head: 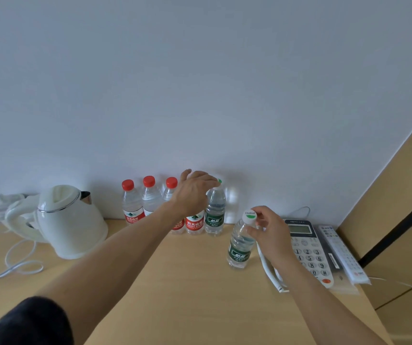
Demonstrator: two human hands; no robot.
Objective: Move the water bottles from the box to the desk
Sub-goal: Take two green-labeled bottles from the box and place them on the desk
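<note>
Left hand: the left hand (195, 192) reaches over the bottle row by the wall, fingers curled down round the white-and-green cap of a clear plastic green-labelled water bottle (214, 212) that stands upright at the right end of the row.
Right hand: the right hand (266, 226) pinches, with thumb and fingertips, the neck just under the white cap of a second clear green-labelled water bottle (240, 245); this one is tilted, top toward the camera, base at or just above the light wooden table (175, 282), apart from the row and nearer the front.
Bottle row: clear red-capped, red-labelled water bottles (131, 202) stand upright side by side against the white wall (200, 83); the left forearm hides part of them.
Contents: the bottles hold clear water; how full each is cannot be told.
Box: not in view.
Left of the row: a cream plastic electric kettle (71, 220), lid shut, with a white cord (20, 265) looped on the table.
Right of the tilted bottle: a white desk telephone with a keypad (309, 252) just behind the right hand, and a long white remote control (340, 255) beside it.
</note>
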